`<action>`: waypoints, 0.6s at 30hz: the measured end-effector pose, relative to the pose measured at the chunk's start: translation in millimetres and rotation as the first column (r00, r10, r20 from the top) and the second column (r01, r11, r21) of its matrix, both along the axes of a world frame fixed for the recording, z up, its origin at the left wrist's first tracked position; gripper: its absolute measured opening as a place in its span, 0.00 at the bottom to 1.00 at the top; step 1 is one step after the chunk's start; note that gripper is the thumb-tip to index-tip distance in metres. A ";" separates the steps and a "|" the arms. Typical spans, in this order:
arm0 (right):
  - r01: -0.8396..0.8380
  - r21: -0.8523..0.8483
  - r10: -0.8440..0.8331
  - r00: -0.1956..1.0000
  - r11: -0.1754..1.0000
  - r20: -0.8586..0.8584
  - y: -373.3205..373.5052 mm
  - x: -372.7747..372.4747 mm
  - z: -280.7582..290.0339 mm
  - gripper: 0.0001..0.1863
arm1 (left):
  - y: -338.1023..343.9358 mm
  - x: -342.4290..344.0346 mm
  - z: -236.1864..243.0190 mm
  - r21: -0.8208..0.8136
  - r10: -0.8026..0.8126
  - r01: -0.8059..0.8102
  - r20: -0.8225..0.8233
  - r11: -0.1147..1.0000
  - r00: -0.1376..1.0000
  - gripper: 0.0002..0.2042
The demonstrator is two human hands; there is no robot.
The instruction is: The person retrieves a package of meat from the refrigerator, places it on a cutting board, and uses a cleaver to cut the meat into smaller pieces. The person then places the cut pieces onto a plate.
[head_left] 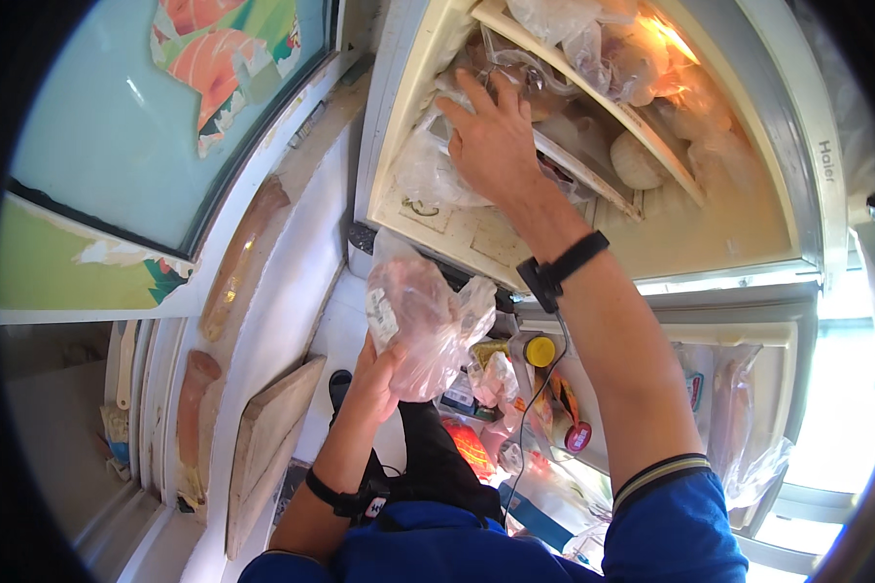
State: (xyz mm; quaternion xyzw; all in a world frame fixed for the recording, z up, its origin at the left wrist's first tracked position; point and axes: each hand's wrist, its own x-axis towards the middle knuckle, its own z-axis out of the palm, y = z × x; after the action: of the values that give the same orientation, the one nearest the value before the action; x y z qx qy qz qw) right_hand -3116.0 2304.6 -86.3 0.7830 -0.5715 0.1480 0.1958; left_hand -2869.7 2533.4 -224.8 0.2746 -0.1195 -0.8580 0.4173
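Note:
My left hand (pixel 369 379) is closed on a clear plastic bag (pixel 420 325), gripping its lower left side. Something pinkish shows through the film, and a white printed label sits on the bag's left. I cannot make out exactly what is inside. Up in the open refrigerator (pixel 515 228), my right hand (pixel 494 141) reaches over a shelf with its fingers spread. Those fingertips are next to clear plastic bags (pixel 530 70) on the shelf; whether they touch them I cannot tell. A pale round item (pixel 637 160) lies farther right, between two shelves.
More bags crowd the upper shelf (pixel 593 102) near a glowing lamp (pixel 666 41). The open door (pixel 642 389) carries packages and a yellow-lidded jar (pixel 540 351). A cable hangs from my right wristband. At left, a glass-fronted cabinet (pixel 97 146) and a leaning board (pixel 267 437) stand close.

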 end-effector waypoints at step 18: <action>0.619 0.044 -0.620 0.784 0.784 0.010 36.3 -77.4 5.8 0.35 | 15.8 23.0 47.9 -0.092 -0.091 0.085 -0.057 0.992 0.994 0.41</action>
State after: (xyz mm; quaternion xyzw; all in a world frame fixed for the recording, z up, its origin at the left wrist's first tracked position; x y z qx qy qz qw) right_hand -3193.4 2340.9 -80.5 0.5539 -0.8018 0.0738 0.2117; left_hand -2846.7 2549.1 -176.9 0.2240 -0.1569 -0.8773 0.3944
